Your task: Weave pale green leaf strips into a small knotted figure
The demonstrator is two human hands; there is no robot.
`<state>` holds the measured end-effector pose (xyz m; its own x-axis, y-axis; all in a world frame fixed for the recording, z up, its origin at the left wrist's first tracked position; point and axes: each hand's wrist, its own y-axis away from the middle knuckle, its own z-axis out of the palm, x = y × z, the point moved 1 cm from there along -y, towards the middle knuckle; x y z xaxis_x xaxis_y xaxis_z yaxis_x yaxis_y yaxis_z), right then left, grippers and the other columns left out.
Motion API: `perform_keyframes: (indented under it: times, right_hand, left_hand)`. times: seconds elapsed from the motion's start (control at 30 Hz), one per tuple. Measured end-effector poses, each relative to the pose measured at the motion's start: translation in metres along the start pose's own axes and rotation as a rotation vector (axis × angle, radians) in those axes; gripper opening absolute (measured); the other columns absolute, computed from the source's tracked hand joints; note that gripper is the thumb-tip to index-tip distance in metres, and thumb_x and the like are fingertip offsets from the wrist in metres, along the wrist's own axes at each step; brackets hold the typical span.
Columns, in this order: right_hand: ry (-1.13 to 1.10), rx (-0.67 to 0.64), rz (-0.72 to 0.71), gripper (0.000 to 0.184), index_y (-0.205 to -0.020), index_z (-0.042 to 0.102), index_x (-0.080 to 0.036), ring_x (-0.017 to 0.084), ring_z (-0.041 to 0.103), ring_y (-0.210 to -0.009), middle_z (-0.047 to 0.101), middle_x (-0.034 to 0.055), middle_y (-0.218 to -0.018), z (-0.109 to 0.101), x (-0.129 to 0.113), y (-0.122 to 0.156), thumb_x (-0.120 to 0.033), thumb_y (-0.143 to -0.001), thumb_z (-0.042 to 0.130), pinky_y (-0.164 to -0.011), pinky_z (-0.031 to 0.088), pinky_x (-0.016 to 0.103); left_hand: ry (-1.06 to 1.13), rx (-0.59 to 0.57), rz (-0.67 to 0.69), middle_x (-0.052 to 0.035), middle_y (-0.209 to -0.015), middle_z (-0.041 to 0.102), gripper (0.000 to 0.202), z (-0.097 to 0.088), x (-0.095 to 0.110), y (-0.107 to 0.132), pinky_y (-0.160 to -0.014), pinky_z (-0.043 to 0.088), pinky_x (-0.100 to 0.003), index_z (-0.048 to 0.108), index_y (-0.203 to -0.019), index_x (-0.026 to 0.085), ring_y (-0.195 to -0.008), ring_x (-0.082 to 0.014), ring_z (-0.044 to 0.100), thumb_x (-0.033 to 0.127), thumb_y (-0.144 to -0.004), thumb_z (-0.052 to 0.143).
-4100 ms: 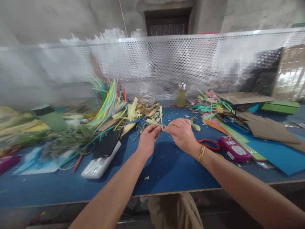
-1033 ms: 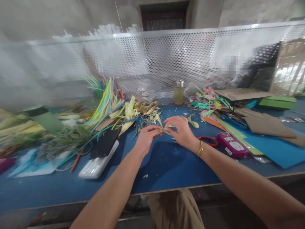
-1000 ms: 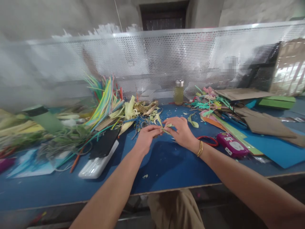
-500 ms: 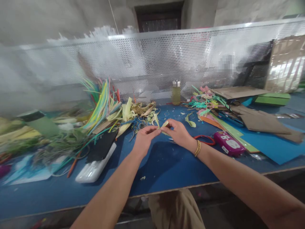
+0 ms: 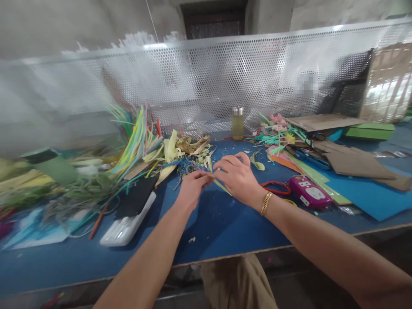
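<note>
My left hand point(image 5: 192, 188) is closed, its fingertips pinching a narrow pale green husk strip point(image 5: 222, 187) above the blue table. My right hand point(image 5: 236, 177), with a gold bracelet at the wrist, meets it from the right. Its bent fingers close over the same strip, and the thumb is partly hidden. One end of the strip slants down to the right beneath the right palm. Just behind the hands lies a heap of dried husks point(image 5: 172, 148) with blue thread scraps point(image 5: 186, 165). A loose husk piece point(image 5: 257, 162) rests behind the right hand.
Left of my hands lie a black phone-like slab point(image 5: 137, 197), a white case point(image 5: 128, 231) and bundled coloured stems point(image 5: 133, 139). To the right are red-handled scissors point(image 5: 276, 187), a purple box point(image 5: 309, 192) and coloured paper point(image 5: 370, 195). A glass jar point(image 5: 237, 124) stands behind, before a perforated metal panel point(image 5: 219, 81).
My right hand has turned over, its fingers now spread over the strip instead of pinching at the tip. The strip now points down to the right. My left hand has barely moved.
</note>
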<state>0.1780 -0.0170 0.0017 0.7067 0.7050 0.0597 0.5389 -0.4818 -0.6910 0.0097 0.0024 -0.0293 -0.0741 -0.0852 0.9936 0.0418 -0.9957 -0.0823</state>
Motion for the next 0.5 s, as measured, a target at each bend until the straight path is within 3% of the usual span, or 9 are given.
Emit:
perform_keyframes:
  times: [0.2,0.5]
  right_hand:
    - [-0.060,-0.031,0.078,0.018,-0.081,0.061,-0.020,0.018,0.055,-0.086,0.068,0.0014,-0.081,0.0038,0.0043,0.0001,-0.018,-0.094,0.048,-0.095,0.023,0.039]
    - [-0.364,-0.060,0.352,0.008,-0.079,0.063,-0.019,0.013,0.059,-0.073,0.070,-0.0026,-0.076,0.0062,0.0100,-0.0011,-0.018,-0.086,0.061,-0.089,0.027,0.034]
  left_hand:
    - [-0.046,-0.136,-0.030,-0.0038,-0.066,0.068,0.017,-0.0028,0.0038,0.0011,-0.063,0.040,-0.027,0.075,-0.066,0.016,-0.063,-0.0149,0.056,0.026,-0.054,0.082]
    - [-0.097,-0.184,0.097,-0.0008,-0.068,0.066,0.025,0.0022,0.0086,0.0049,-0.064,0.039,-0.025,0.076,-0.075,0.016,-0.064,-0.0121,0.053,0.030,-0.057,0.086]
